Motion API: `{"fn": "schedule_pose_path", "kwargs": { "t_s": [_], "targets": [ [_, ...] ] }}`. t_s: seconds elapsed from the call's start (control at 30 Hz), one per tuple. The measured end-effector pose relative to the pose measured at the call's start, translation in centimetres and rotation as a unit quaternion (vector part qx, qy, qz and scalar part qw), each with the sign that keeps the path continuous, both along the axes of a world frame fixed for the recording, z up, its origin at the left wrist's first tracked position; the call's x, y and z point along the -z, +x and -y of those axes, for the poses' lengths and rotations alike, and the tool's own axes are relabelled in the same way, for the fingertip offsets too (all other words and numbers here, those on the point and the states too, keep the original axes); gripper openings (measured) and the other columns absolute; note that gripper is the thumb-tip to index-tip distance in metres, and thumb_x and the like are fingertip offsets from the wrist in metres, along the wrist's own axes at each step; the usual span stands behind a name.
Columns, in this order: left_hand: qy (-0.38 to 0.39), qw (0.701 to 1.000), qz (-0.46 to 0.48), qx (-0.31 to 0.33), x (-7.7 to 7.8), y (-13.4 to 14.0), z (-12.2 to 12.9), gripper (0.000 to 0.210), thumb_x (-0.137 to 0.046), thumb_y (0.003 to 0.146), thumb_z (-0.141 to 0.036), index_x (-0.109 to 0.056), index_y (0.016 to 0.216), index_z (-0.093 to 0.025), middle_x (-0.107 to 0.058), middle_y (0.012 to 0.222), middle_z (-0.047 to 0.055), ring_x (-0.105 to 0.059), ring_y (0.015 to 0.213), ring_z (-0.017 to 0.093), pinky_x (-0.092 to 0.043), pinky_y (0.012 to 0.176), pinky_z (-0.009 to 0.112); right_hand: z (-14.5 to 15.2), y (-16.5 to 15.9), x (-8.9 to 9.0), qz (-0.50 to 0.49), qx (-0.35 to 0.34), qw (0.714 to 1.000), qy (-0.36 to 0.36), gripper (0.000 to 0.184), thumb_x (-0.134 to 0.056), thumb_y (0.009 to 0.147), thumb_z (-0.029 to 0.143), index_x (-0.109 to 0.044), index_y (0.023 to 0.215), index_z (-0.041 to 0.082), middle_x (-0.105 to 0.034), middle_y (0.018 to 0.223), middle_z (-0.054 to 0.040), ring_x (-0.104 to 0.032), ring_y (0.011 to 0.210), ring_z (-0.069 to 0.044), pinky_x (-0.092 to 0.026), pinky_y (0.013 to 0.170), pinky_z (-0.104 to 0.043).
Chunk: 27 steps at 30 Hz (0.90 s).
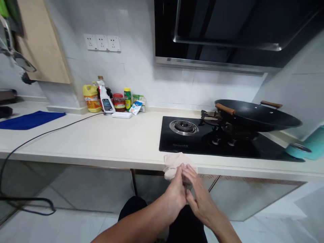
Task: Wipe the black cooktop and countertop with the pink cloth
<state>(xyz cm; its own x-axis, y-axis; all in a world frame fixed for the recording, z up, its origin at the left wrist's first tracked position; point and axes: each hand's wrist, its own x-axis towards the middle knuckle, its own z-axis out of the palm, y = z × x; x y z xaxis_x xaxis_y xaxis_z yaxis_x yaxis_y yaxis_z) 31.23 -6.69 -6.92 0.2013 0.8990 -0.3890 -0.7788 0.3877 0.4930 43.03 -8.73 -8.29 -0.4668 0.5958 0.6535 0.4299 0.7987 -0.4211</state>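
Far left, hanging utensils [22, 60] cut off by frame; blue cloth [32, 120] also cropped. White spray bottle [105, 99] partly hides dark bottle behind. Pale pink cloth [174, 161] at front edge of counter [121, 135], lower part hidden by my hands. My left hand [176, 194] and right hand [204, 200] close together; cannot tell whether either grips cloth. Beyond, hob [177, 139]; wok [263, 116] blocks much of its right side. Teal item [317, 145] cropped, unclear.
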Motion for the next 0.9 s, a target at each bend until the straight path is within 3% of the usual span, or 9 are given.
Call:
{"fn": "schedule_pose_path", "kwargs": {
  "t_s": [0.07,0.2,0.33,0.43,0.53,0.63,0.77,0.83,0.9],
  "targets": [
    [0.024,0.999,0.027,0.014,-0.6,-1.0,0.6,0.063,-0.057,0.092,-0.065,-0.065,0.127,-0.014,-0.071,0.123,0.011,-0.066,0.114,0.025,-0.049,0.102,0.032,-1.1,-0.5,0.4,0.037,0.034,0.998,0.045,0.071,-0.044,0.089,0.008,-0.031,0.158,0.024,-0.041,0.159,-0.0092,-0.032,0.151,-0.026,-0.041,0.118,-0.052],
    [0.088,0.995,0.005,0.050,-0.5,-3.8,1.8,0.073,-0.039,0.096,-0.070,-0.057,0.143,-0.017,-0.062,0.144,0.011,-0.051,0.139,0.026,-0.035,0.117,0.037,-2.5,-2.1,1.6,0.125,0.127,0.974,0.140,0.059,-0.058,0.087,0.012,-0.047,0.144,0.019,-0.043,0.155,-0.0155,-0.029,0.151,-0.034,-0.039,0.115,-0.054],
    [0.063,0.976,-0.180,0.104,1.1,-7.9,2.5,0.079,-0.034,0.094,-0.072,-0.045,0.153,-0.022,-0.052,0.155,0.012,-0.040,0.149,0.029,-0.016,0.124,0.052,-3.7,-4.7,3.7,0.114,0.235,0.941,0.214,0.057,-0.069,0.082,0.015,-0.051,0.135,0.020,-0.049,0.147,-0.0173,-0.037,0.144,-0.036,-0.037,0.108,-0.051],
    [0.115,0.926,-0.348,0.090,1.5,-11.9,3.3,0.077,-0.052,0.086,-0.071,-0.054,0.146,-0.023,-0.055,0.153,0.013,-0.047,0.144,0.031,-0.023,0.122,0.052,-4.7,-6.3,4.7,0.056,0.284,0.928,0.236,0.054,-0.072,0.083,0.023,-0.049,0.132,0.021,-0.053,0.140,-0.0173,-0.041,0.138,-0.036,-0.034,0.106,-0.052],
    [0.163,0.850,-0.498,0.046,0.3,-16.1,4.8,0.062,-0.069,0.075,-0.064,-0.071,0.122,-0.023,-0.068,0.137,0.010,-0.060,0.131,0.031,-0.041,0.114,0.043,-5.0,-7.9,4.3,0.026,0.302,0.922,0.240,0.047,-0.070,0.087,0.029,-0.049,0.129,0.022,-0.055,0.134,-0.0165,-0.045,0.132,-0.034,-0.032,0.105,-0.052],
    [0.184,0.770,-0.609,-0.059,-1.9,-19.4,5.9,0.046,-0.066,0.078,-0.061,-0.075,0.104,-0.024,-0.079,0.113,0.006,-0.071,0.110,0.028,-0.054,0.100,0.038,-4.8,-10.6,3.1,0.042,0.281,0.930,0.235,0.042,-0.067,0.089,0.028,-0.051,0.127,0.022,-0.056,0.134,-0.0163,-0.046,0.131,-0.033,-0.034,0.102,-0.050],
    [0.272,0.581,-0.734,-0.224,-4.9,-22.0,4.6,0.033,-0.057,0.087,-0.051,-0.073,0.098,-0.024,-0.077,0.103,0.004,-0.072,0.098,0.024,-0.056,0.094,0.036,-5.1,-16.1,2.4,0.068,0.222,0.929,0.286,0.040,-0.065,0.090,0.021,-0.052,0.128,0.025,-0.057,0.134,-0.0125,-0.047,0.127,-0.031,-0.037,0.098,-0.046],
    [0.329,0.486,-0.766,-0.262,-5.9,-23.1,2.7,0.030,-0.055,0.090,-0.047,-0.071,0.097,-0.023,-0.075,0.103,0.005,-0.071,0.098,0.023,-0.054,0.096,0.036,-5.6,-18.3,2.6,0.072,0.188,0.929,0.311,0.040,-0.063,0.092,0.026,-0.051,0.130,0.027,-0.057,0.134,-0.0110,-0.049,0.125,-0.030,-0.039,0.096,-0.044],
    [0.357,0.418,-0.792,-0.265,-6.6,-24.3,0.4,0.031,-0.052,0.092,-0.046,-0.070,0.098,-0.021,-0.074,0.102,0.006,-0.070,0.099,0.023,-0.052,0.097,0.036,-6.3,-19.3,2.9,0.088,0.154,0.929,0.325,0.041,-0.062,0.094,0.032,-0.049,0.132,0.029,-0.056,0.135,-0.0099,-0.050,0.123,-0.028,-0.041,0.094,-0.042]
  ]
}}
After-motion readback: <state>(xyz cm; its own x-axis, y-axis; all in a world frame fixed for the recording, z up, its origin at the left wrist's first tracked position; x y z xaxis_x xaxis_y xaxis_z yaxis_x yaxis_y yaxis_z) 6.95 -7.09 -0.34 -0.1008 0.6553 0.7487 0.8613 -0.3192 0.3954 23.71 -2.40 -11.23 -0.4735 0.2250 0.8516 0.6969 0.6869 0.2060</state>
